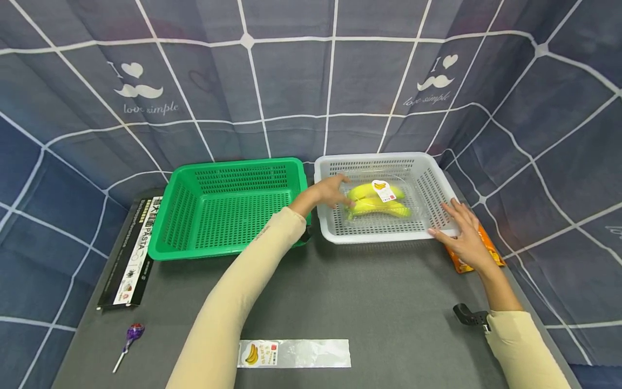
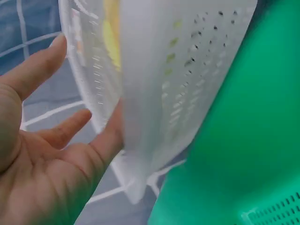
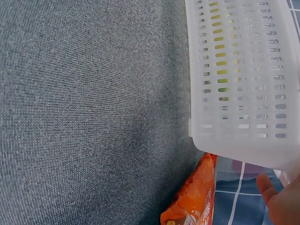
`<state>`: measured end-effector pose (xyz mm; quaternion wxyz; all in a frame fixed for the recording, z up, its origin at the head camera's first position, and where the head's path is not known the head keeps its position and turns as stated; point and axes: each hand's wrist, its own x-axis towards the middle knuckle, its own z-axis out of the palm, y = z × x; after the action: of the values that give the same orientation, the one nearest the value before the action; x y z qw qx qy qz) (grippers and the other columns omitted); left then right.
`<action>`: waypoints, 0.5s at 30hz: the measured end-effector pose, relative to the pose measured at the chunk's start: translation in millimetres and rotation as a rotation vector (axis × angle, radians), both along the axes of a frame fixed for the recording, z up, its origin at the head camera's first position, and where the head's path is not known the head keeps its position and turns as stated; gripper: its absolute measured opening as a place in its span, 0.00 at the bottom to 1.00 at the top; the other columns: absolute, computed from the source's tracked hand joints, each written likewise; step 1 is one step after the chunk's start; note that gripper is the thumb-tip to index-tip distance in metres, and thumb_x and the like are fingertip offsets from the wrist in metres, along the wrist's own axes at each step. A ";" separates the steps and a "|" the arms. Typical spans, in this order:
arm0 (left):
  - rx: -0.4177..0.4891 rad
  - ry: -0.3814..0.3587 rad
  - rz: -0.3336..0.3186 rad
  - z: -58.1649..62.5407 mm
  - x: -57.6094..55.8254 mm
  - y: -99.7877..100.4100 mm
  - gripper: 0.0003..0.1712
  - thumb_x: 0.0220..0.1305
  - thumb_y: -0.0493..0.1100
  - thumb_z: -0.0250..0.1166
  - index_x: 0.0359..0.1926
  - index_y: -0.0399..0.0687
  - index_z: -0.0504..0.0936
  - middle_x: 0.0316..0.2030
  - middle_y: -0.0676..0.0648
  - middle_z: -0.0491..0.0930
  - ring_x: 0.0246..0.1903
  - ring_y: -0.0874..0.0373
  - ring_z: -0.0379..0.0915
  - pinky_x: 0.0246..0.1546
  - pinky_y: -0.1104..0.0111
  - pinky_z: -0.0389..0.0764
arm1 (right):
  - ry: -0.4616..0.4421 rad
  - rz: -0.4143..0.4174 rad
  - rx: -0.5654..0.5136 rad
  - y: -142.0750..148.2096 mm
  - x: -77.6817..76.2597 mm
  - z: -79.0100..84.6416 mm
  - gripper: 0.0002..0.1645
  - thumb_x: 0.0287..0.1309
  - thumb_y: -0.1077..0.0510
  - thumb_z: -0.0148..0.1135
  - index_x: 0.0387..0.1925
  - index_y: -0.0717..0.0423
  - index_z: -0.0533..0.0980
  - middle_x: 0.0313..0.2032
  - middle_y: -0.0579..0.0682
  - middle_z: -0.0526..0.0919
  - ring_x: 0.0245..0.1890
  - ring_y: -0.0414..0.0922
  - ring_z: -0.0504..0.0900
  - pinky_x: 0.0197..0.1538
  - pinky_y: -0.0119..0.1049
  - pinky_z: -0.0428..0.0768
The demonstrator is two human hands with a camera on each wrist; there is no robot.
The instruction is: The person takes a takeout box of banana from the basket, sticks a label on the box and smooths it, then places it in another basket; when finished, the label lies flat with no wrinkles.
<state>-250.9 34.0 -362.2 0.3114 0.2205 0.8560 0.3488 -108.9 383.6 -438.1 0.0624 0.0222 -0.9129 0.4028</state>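
A clear plastic tray of bananas (image 1: 374, 207) with a white label lies in the white basket (image 1: 335, 229). Over that basket's left side reaches my left hand (image 1: 326, 193), fingers spread beside the tray; whether they touch it I cannot tell. The left wrist view shows this hand (image 2: 51, 154) with thumb and fingers apart and a fingertip hidden behind the basket's rim (image 2: 138, 93). My right hand (image 1: 464, 235) is at the basket's right rim, its fingers extended. Only part of the right hand (image 3: 283, 201) shows in the right wrist view, beside the basket's corner.
A green basket (image 1: 228, 253) stands left of the white one. Under the right hand lies an orange packet (image 1: 488, 246). A black pasta box (image 1: 131, 254), a purple lollipop (image 1: 132, 335) and a banana-printed plastic strip (image 1: 311, 354) lie on the grey table. Patterned curtains border the table.
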 end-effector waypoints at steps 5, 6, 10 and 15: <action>0.098 0.157 -0.032 10.1 24.1 -33.5 0.40 0.65 0.50 0.66 0.73 0.46 0.59 0.70 0.40 0.63 0.63 0.45 0.70 0.59 0.57 0.75 | 0.001 -0.003 0.008 -3.8 -1.0 0.0 0.49 0.56 0.53 0.70 0.74 0.57 0.56 0.78 0.57 0.41 0.76 0.61 0.31 0.65 0.76 0.35; 0.128 0.180 -0.030 11.2 30.1 -41.4 0.39 0.65 0.50 0.66 0.72 0.47 0.61 0.69 0.41 0.64 0.65 0.46 0.68 0.60 0.57 0.74 | 0.001 -0.002 0.010 -4.3 -1.0 0.3 0.49 0.57 0.53 0.70 0.74 0.58 0.56 0.78 0.57 0.41 0.76 0.61 0.30 0.65 0.76 0.35; 0.230 0.205 0.005 11.4 53.2 -69.8 0.36 0.65 0.48 0.66 0.70 0.47 0.64 0.66 0.43 0.69 0.64 0.46 0.69 0.60 0.57 0.74 | 0.006 0.001 0.013 -4.8 -0.6 1.4 0.49 0.57 0.53 0.69 0.74 0.58 0.56 0.78 0.58 0.41 0.76 0.62 0.31 0.65 0.76 0.35; 0.287 0.200 0.057 4.6 72.1 -92.5 0.35 0.65 0.49 0.66 0.69 0.46 0.66 0.64 0.41 0.71 0.62 0.46 0.70 0.58 0.58 0.76 | 0.007 0.003 -0.004 -3.4 1.7 1.5 0.49 0.57 0.55 0.69 0.75 0.57 0.55 0.77 0.59 0.41 0.76 0.62 0.31 0.65 0.75 0.35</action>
<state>-178.8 -58.5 -357.6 0.1797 0.2719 0.8300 0.4526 -107.2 380.2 -436.6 0.0652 0.0247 -0.9118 0.4046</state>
